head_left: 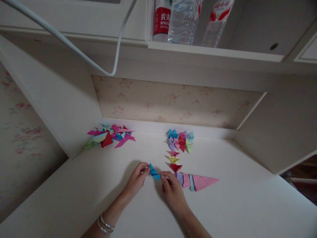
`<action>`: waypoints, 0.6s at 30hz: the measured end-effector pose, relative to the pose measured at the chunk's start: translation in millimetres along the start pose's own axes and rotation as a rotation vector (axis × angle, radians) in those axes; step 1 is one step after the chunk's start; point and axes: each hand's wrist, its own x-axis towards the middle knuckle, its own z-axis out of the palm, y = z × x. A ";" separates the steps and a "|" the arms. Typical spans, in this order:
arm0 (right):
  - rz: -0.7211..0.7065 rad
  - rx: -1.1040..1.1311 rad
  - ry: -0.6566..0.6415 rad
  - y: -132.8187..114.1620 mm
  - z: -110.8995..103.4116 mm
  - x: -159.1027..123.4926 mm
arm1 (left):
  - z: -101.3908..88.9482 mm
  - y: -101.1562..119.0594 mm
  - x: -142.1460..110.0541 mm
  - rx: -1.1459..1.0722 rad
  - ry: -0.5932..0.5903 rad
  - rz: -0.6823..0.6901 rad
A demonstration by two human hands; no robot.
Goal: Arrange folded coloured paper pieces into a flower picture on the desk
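A small blue folded paper piece (154,172) is held between my two hands above the white desk. My left hand (139,177) pinches its upper left end with thumb and fingers. At its lower right end, my right hand (173,191) has thumb and forefinger closed on it. Just right of my right hand lies a row of folded paper pieces (201,182) in pink, lilac and pale teal, partly hidden by that hand. Beyond it, a short column holds a red folded paper piece (175,167), a yellow one (173,159) and a pink one (174,153).
A cluster of coloured folded paper pieces (182,142) sits near the back panel. To the left is a loose heap of folded paper (112,135). Bottles (183,23) stand on the shelf overhead, and a pale curved lamp arm (74,48) hangs at upper left.
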 end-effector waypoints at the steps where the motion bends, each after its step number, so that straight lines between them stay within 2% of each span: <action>1: 0.008 0.008 0.003 0.4 -0.1 -0.1 | -1.0 0.8 -0.1 0.012 -0.027 -0.007; 4: 0.062 0.040 0.056 3.3 -0.4 0.4 | -3.9 3.2 -1.3 0.033 -0.082 -0.017; 9: 0.123 0.170 0.140 7.4 0.6 2.8 | -9.1 2.3 -0.6 0.024 -0.060 -0.020; 13: 0.156 0.269 0.091 7.0 3.6 3.3 | -11.3 0.6 0.9 0.037 0.017 0.013; 18: 0.168 0.282 0.035 7.9 7.0 2.5 | -7.7 3.4 -1.5 0.071 0.009 0.034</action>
